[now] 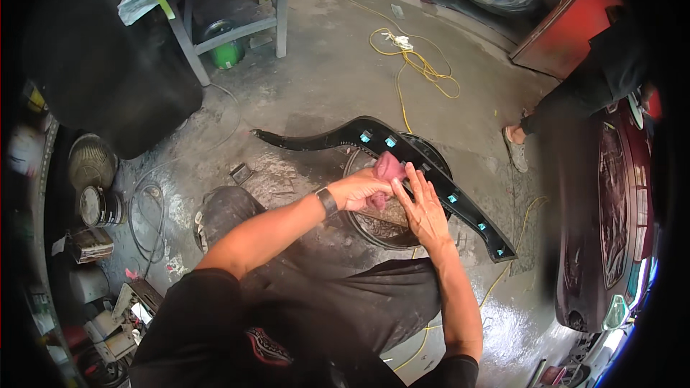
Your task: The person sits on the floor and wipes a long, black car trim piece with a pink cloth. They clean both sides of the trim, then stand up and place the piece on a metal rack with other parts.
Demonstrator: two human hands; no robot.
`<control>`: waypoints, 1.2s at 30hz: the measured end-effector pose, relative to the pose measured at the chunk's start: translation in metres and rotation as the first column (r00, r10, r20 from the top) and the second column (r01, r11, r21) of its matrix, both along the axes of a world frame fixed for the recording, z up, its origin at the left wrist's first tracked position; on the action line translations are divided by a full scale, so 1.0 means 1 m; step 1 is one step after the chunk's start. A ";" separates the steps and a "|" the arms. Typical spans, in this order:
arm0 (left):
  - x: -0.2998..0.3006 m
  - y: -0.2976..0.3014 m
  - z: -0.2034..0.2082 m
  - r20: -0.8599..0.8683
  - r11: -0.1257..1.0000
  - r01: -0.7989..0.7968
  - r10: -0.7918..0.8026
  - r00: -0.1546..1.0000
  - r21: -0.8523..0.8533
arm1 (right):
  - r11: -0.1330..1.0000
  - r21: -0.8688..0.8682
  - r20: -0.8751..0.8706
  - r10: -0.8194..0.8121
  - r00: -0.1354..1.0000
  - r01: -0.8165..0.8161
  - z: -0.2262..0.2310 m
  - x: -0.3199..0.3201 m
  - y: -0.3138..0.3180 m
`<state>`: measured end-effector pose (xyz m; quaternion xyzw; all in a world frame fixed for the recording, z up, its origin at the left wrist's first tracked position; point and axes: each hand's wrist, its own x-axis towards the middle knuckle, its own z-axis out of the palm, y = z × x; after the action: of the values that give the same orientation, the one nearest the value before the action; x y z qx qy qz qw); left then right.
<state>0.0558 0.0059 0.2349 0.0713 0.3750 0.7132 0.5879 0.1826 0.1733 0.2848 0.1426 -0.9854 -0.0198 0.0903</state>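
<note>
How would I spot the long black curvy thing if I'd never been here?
On the big grey floor, find the round dark-rimmed drum right in front of the person. Crossing over it is a long black strip, swooping like a wave. Unlike everything around it, it's dotted with little light-blue tabs.

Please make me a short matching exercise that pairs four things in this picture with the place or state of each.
Things:
1. Pink cloth
2. Black curved strip
3. Yellow cord
4. Dark wristband

Places and states:
A. Loosely coiled on the grey floor
B. Around the left wrist
C. Bunched up in the left hand
D. Dotted with light-blue clips

Right pairs: 1-C, 2-D, 3-A, 4-B.
</note>
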 end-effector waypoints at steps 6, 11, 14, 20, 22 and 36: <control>-0.021 0.005 0.003 -0.284 0.871 0.452 -0.490 0.824 -0.192 | 0.988 0.014 -0.098 0.151 0.984 -0.151 -0.017 -0.024 0.001; -0.015 0.008 0.039 -0.512 0.746 0.418 -0.662 0.547 -0.518 | 0.989 0.145 -0.110 0.057 0.992 -0.041 -0.026 -0.025 -0.008; -0.010 0.006 0.040 -0.762 0.801 0.206 -0.598 0.247 -0.562 | 0.985 0.163 -0.095 -0.043 0.995 0.058 -0.031 -0.028 -0.020; -0.004 0.010 0.000 -0.852 0.846 -0.162 -0.521 -0.052 -0.507 | 0.898 -0.053 0.209 -0.418 0.884 0.437 -0.041 -0.038 -0.043; -0.006 0.005 -0.006 -0.883 0.875 -0.218 -0.460 -0.098 -0.432 | 0.815 -0.246 0.292 -0.454 0.842 0.525 -0.045 -0.040 -0.048; -0.065 -0.080 0.077 -0.840 0.919 -0.236 -0.154 0.521 -0.315 | 0.826 -0.473 0.090 -0.299 0.950 0.305 0.027 -0.066 -0.088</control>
<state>-0.0095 -0.0740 0.3123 0.2830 0.7498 0.5098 0.3128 0.1167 0.0854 0.3118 -0.0419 -0.9697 0.2126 0.1127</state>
